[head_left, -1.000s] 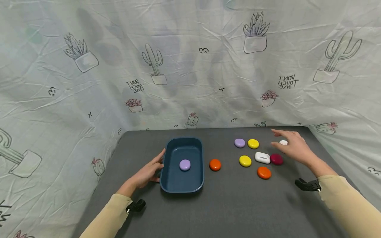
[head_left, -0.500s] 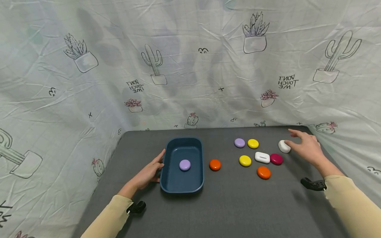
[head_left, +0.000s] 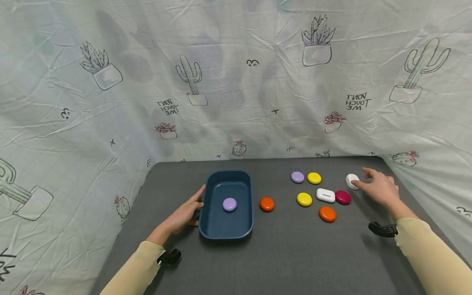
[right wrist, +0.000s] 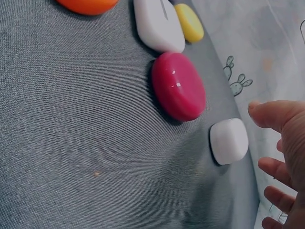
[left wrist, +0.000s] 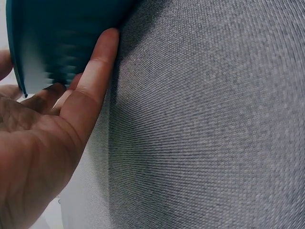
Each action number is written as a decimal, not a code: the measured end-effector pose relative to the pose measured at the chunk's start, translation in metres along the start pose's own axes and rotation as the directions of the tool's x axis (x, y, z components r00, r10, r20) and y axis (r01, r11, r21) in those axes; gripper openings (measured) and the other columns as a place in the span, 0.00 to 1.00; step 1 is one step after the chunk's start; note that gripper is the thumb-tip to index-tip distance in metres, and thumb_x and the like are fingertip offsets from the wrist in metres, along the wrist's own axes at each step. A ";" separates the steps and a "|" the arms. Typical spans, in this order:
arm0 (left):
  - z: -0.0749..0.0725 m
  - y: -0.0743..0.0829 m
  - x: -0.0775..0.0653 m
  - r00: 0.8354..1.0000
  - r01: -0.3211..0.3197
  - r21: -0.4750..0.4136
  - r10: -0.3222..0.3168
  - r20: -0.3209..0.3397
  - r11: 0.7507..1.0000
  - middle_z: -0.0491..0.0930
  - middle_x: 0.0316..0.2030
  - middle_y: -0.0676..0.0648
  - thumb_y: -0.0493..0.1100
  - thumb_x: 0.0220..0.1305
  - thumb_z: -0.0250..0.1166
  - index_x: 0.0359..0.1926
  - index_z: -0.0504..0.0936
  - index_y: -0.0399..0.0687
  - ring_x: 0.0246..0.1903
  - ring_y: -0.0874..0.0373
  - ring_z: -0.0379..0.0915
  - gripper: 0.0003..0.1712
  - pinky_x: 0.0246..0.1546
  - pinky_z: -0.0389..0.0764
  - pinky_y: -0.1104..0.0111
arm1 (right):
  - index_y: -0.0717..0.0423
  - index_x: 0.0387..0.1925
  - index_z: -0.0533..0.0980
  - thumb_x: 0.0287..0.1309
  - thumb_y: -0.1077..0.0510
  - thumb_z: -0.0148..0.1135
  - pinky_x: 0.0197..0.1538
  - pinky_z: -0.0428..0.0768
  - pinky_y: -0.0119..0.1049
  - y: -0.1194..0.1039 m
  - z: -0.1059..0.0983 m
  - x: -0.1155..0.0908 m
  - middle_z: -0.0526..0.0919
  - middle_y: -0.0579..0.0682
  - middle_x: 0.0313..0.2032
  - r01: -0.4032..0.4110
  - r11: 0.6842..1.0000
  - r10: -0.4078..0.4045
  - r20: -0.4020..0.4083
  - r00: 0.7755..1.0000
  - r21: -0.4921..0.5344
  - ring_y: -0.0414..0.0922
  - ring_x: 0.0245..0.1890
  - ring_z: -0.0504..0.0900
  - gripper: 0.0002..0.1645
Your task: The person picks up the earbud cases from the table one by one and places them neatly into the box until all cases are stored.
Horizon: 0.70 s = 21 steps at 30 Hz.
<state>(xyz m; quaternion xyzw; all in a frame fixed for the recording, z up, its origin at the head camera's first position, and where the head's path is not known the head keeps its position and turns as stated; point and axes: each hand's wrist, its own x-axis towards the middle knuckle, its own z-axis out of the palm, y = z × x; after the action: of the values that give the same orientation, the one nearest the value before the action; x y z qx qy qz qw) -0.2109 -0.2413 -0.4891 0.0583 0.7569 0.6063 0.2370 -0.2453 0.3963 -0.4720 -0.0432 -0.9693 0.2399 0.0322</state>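
Note:
My left hand (head_left: 181,215) rests along the left side of a dark blue rectangular tray (head_left: 226,236). In the left wrist view its fingers lie nearly straight against the tray's outer wall (left wrist: 47,33). One round lilac piece (head_left: 229,204) lies inside the tray. At the far right my right hand (head_left: 381,189) hovers with thumb and fingers apart. Closest to it is a white rounded piece (head_left: 351,181), which the thumb tip overlaps in the head view. The right wrist view shows a gap between that white piece (right wrist: 229,141) and the thumb.
Right of the tray sits an orange piece (head_left: 267,204). Further right lie a lilac piece (head_left: 297,177), two yellow pieces (head_left: 314,178), a white oblong piece (head_left: 325,195) with a slot, a crimson piece (head_left: 343,197) and another orange one (head_left: 327,214). A printed cloth (head_left: 228,82) hangs behind the grey table.
My right hand has moved right past the white rounded piece, then slightly lower and back toward it, with its fingers bending somewhat. The left hand and tray have stayed in place.

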 end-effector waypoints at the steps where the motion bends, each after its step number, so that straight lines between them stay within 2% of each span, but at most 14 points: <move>1: 0.000 0.000 0.000 1.000 0.001 0.001 -0.001 0.000 1.000 0.48 0.79 0.43 0.43 0.82 0.44 0.81 0.42 0.79 0.73 0.39 0.54 0.37 0.44 0.81 0.51 | 0.71 0.72 0.60 0.68 0.33 0.58 0.49 0.58 0.72 0.001 0.001 0.000 0.71 0.73 0.60 -0.011 1.000 0.011 0.006 1.000 -0.001 0.77 0.55 0.60 0.52; 10: 0.000 -0.001 0.000 1.000 0.001 -0.002 -0.001 -0.001 1.000 0.48 0.79 0.42 0.43 0.82 0.44 0.81 0.41 0.78 0.73 0.38 0.54 0.38 0.45 0.81 0.50 | 0.74 0.71 0.59 0.65 0.31 0.61 0.50 0.56 0.71 0.004 0.010 -0.001 0.70 0.74 0.61 -0.068 0.997 0.066 0.036 0.997 0.034 0.75 0.53 0.60 0.56; 21: -0.001 -0.001 -0.001 1.000 -0.009 -0.003 0.009 0.013 1.000 0.47 0.79 0.42 0.45 0.82 0.44 0.81 0.41 0.79 0.72 0.38 0.54 0.38 0.45 0.81 0.51 | 0.73 0.66 0.64 0.64 0.31 0.62 0.49 0.56 0.71 0.005 0.016 -0.001 0.73 0.74 0.57 -0.108 0.993 0.106 0.041 0.993 0.050 0.74 0.51 0.62 0.53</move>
<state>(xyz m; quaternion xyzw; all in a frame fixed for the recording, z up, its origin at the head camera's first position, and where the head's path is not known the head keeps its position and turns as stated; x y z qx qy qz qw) -0.2100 -0.2427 -0.4894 0.0651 0.7542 0.6081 0.2393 -0.2454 0.3935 -0.4882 -0.0899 -0.9594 0.2673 0.0020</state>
